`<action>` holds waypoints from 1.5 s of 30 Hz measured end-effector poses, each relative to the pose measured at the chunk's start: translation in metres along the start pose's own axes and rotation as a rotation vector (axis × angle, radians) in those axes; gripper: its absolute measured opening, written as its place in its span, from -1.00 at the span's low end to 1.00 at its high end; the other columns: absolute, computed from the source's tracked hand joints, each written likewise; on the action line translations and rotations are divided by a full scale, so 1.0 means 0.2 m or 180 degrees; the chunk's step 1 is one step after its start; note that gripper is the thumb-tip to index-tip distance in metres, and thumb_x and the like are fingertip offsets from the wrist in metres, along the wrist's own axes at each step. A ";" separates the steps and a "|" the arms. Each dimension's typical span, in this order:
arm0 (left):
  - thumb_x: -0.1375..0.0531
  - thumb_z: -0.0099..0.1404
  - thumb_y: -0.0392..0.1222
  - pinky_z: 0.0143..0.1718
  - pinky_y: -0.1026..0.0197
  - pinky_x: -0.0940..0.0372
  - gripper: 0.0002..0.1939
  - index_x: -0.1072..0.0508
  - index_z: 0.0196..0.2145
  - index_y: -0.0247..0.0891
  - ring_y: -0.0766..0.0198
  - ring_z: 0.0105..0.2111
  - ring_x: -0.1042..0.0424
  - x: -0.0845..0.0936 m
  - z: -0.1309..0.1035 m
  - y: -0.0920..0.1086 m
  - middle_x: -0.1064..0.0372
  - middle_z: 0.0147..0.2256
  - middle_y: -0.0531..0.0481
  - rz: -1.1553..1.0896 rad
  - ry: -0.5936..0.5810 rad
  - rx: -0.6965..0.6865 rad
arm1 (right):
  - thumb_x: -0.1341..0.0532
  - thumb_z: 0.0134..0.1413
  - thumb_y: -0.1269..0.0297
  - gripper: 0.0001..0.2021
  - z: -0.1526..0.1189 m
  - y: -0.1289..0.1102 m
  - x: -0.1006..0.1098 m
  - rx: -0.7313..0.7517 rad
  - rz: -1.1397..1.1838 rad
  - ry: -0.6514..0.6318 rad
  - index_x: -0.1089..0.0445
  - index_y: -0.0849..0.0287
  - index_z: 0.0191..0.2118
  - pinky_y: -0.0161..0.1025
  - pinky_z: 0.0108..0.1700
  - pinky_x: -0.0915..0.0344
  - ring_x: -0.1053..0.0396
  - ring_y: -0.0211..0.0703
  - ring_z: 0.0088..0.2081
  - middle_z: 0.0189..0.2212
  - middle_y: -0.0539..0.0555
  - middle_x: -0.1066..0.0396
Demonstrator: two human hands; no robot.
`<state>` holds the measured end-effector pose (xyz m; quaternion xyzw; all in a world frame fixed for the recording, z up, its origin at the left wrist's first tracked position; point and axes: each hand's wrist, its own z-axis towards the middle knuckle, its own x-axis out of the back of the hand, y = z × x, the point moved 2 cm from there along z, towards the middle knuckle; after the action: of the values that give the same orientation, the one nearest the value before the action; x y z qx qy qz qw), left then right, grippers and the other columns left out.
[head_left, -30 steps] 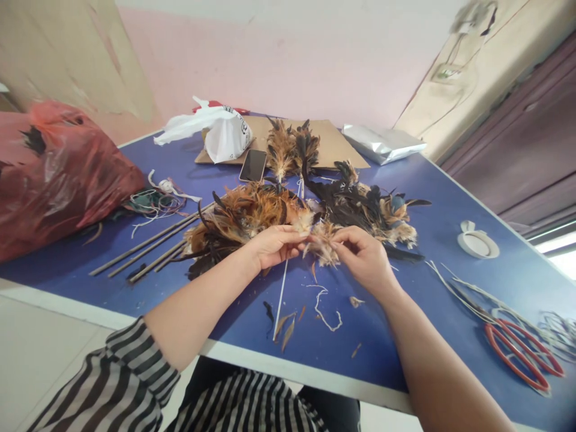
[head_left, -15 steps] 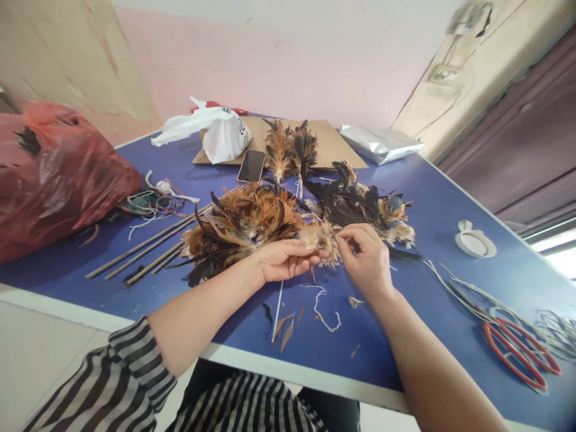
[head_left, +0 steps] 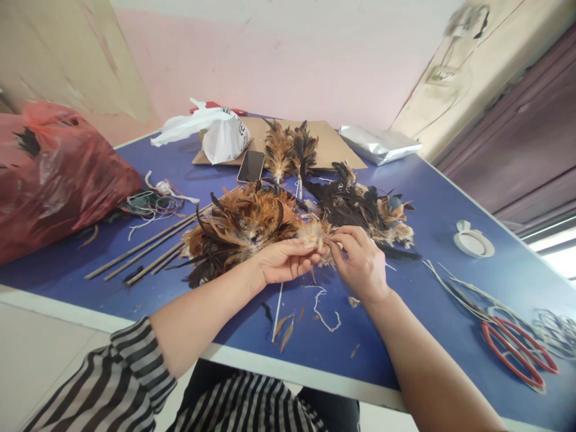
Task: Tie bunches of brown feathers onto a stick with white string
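My left hand (head_left: 290, 261) is closed on a small tuft of pale, fluffy feathers (head_left: 312, 234), palm turned up. Close beside it, my right hand (head_left: 357, 258) pinches at the right edge of the same tuft with thumb and fingertips. Just behind my left hand lies a big heap of orange-brown and black feathers (head_left: 252, 216). A darker heap of black feathers (head_left: 344, 204) sits behind my right hand. Below the hands are a curled piece of white string (head_left: 321, 309), a thin white stick (head_left: 278, 312) and several loose feathers (head_left: 287, 333).
Red-handled scissors (head_left: 517, 351), cords and a tape roll (head_left: 474, 242) are at right. At left stand a red plastic bag (head_left: 63, 180) and several sticks (head_left: 135, 247). Farther back lie a phone (head_left: 251, 166), two feather bunches (head_left: 279, 147) on cardboard (head_left: 333, 147), and a silver packet (head_left: 380, 144).
My right hand has moved slightly left, nearer my left hand and the tuft. My left hand has barely moved.
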<state>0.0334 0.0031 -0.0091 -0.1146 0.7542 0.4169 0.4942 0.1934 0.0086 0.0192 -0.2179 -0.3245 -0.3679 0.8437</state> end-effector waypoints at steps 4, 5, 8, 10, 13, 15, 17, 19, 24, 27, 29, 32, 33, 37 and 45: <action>-0.07 0.17 -0.50 -0.51 0.50 -0.30 -0.86 -0.43 -0.40 -0.48 0.46 -0.52 -0.41 0.00 0.00 0.01 -0.40 -0.49 -0.06 0.0184 0.0313 -0.0169 | -0.10 0.02 0.36 -0.83 0.00 0.00 0.01 -0.0324 0.0395 0.0069 -0.34 0.15 -0.23 -0.31 -0.36 -0.27 -0.30 -0.26 -0.40 -0.22 0.11 -0.30; -0.09 0.15 -0.50 -0.51 0.50 -0.30 -0.87 -0.44 -0.40 -0.47 0.47 -0.52 -0.40 0.00 0.01 0.01 -0.41 -0.49 -0.06 0.0273 0.0387 -0.0248 | -0.11 0.01 0.36 -0.81 0.01 -0.01 0.01 -0.0439 0.0547 0.0124 -0.33 0.15 -0.21 -0.30 -0.37 -0.27 -0.29 -0.28 -0.44 -0.21 0.12 -0.29; -0.17 0.10 -0.46 -0.48 0.49 -0.30 -0.92 -0.46 -0.41 -0.46 0.47 -0.52 -0.40 0.02 0.02 0.03 -0.42 -0.48 -0.07 0.0648 0.0538 -0.0524 | -0.15 -0.04 0.31 -0.83 0.02 -0.01 0.04 -0.0769 0.0950 0.0280 -0.35 0.15 -0.26 -0.27 -0.39 -0.26 -0.24 -0.29 -0.48 -0.23 0.12 -0.29; -0.23 0.05 -0.41 -0.45 0.46 -0.31 -0.92 -0.46 -0.42 -0.47 0.46 -0.52 -0.40 0.02 0.02 0.04 -0.43 -0.49 -0.07 0.0956 0.0608 -0.0751 | -0.17 -0.04 0.24 -0.87 0.03 -0.01 0.04 -0.1076 0.1259 0.0039 -0.37 0.18 -0.41 -0.28 -0.44 -0.21 -0.20 -0.29 -0.51 -0.39 0.07 -0.32; -0.30 -0.03 -0.34 -0.44 0.42 -0.31 -0.86 -0.46 -0.46 -0.46 0.42 -0.52 -0.41 0.02 0.02 0.03 -0.42 -0.53 -0.05 0.1360 0.0654 -0.0995 | -0.16 -0.04 0.11 -0.72 0.02 0.00 -0.01 -0.1788 0.2074 -0.0780 -0.34 0.21 -0.57 -0.35 -0.57 -0.04 -0.07 -0.35 -0.62 -0.68 -0.04 -0.18; -0.31 -0.05 -0.31 -0.44 0.40 -0.31 -0.84 -0.46 -0.47 -0.45 0.41 -0.52 -0.41 0.01 0.01 0.02 -0.42 -0.54 -0.05 0.1561 0.0647 -0.0980 | -0.18 -0.08 0.07 -0.71 0.00 0.00 -0.05 -0.2297 0.2801 -0.1100 -0.33 0.22 -0.56 -0.37 -0.62 0.07 0.01 -0.40 -0.67 -0.74 -0.09 -0.12; -0.31 -0.05 -0.28 -0.45 0.40 -0.30 -0.81 -0.47 -0.45 -0.46 0.41 -0.52 -0.41 0.00 0.01 0.01 -0.43 -0.53 -0.06 0.1637 0.0620 -0.0839 | -0.23 -0.15 0.09 -0.73 -0.01 0.00 -0.08 -0.2659 0.3476 -0.1149 -0.31 0.23 -0.54 -0.39 -0.63 0.12 0.04 -0.43 -0.69 -0.74 -0.10 -0.15; -0.30 -0.04 -0.28 -0.46 0.41 -0.30 -0.80 -0.48 -0.42 -0.46 0.41 -0.52 -0.41 0.00 0.02 -0.01 -0.44 -0.51 -0.08 0.1533 0.0615 -0.0622 | -0.27 -0.18 0.14 -0.75 -0.01 -0.01 -0.10 -0.2800 0.3929 -0.1089 -0.31 0.24 -0.53 -0.40 -0.63 0.13 0.03 -0.45 -0.69 -0.71 -0.08 -0.22; -0.25 0.04 -0.35 -0.49 0.47 -0.30 -0.89 -0.48 -0.41 -0.43 0.45 -0.51 -0.42 0.02 0.02 -0.02 -0.46 -0.44 -0.08 0.1108 0.0812 -0.0225 | -0.29 -0.19 0.20 -0.79 -0.02 -0.01 -0.11 -0.2856 0.4092 -0.0658 -0.34 0.24 -0.48 -0.41 -0.62 0.10 0.00 -0.45 -0.68 -0.72 -0.10 -0.22; -0.24 0.05 -0.34 -0.51 0.48 -0.30 -0.90 -0.48 -0.41 -0.43 0.47 -0.54 -0.41 0.02 0.02 -0.02 -0.45 -0.44 -0.08 0.1091 0.0809 -0.0138 | -0.30 -0.21 0.21 -0.80 -0.02 -0.01 -0.11 -0.2850 0.3971 -0.0633 -0.34 0.24 -0.50 -0.41 -0.62 0.08 -0.02 -0.45 -0.68 -0.73 -0.12 -0.20; -0.25 0.04 -0.33 -0.51 0.49 -0.30 -0.90 -0.48 -0.43 -0.44 0.48 -0.55 -0.39 0.01 0.02 -0.03 -0.45 -0.46 -0.08 0.1119 0.0795 -0.0113 | -0.30 -0.22 0.21 -0.80 -0.02 -0.02 -0.10 -0.2781 0.3866 -0.0649 -0.34 0.23 -0.52 -0.40 -0.61 0.05 -0.04 -0.44 -0.67 -0.71 -0.11 -0.23; -0.28 0.00 -0.32 -0.52 0.48 -0.29 -0.88 -0.48 -0.45 -0.43 0.48 -0.57 -0.39 0.01 0.02 -0.03 -0.44 -0.49 -0.06 0.1272 0.0788 -0.0153 | -0.30 -0.23 0.20 -0.80 -0.01 -0.04 -0.10 -0.2703 0.3665 -0.0644 -0.34 0.22 -0.53 -0.39 -0.61 0.03 -0.05 -0.43 -0.66 -0.70 -0.10 -0.23; -0.29 -0.01 -0.31 -0.53 0.47 -0.29 -0.88 -0.48 -0.47 -0.44 0.48 -0.58 -0.38 0.01 0.02 -0.03 -0.43 -0.52 -0.05 0.1378 0.0775 -0.0183 | -0.30 -0.23 0.20 -0.80 -0.01 -0.04 -0.10 -0.2696 0.3622 -0.0640 -0.34 0.22 -0.53 -0.39 -0.61 0.03 -0.05 -0.43 -0.66 -0.70 -0.11 -0.22; -0.28 -0.01 -0.28 -0.58 0.46 -0.26 -0.86 -0.46 -0.50 -0.45 0.48 -0.61 -0.35 0.01 0.01 0.00 -0.40 -0.56 -0.05 0.1683 0.0827 -0.0462 | -0.30 -0.22 0.17 -0.79 0.00 0.01 -0.08 -0.2700 0.3710 -0.0429 -0.33 0.21 -0.52 -0.38 -0.62 0.03 -0.03 -0.42 -0.67 -0.72 -0.13 -0.15; -0.20 0.08 -0.40 -0.59 0.52 -0.25 -0.98 -0.44 -0.45 -0.41 0.53 -0.59 -0.34 0.03 0.00 0.12 -0.40 -0.52 -0.01 0.0817 0.1071 -0.1089 | -0.31 -0.23 0.18 -0.78 0.03 0.19 -0.02 -0.2968 0.3763 0.0286 -0.30 0.20 -0.50 -0.39 -0.65 0.08 -0.02 -0.43 -0.67 -0.69 -0.12 -0.12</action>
<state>0.0163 0.0199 -0.0024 -0.1675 0.7527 0.5725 0.2786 0.2174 0.0379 0.0149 -0.6751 0.0705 0.0384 0.7333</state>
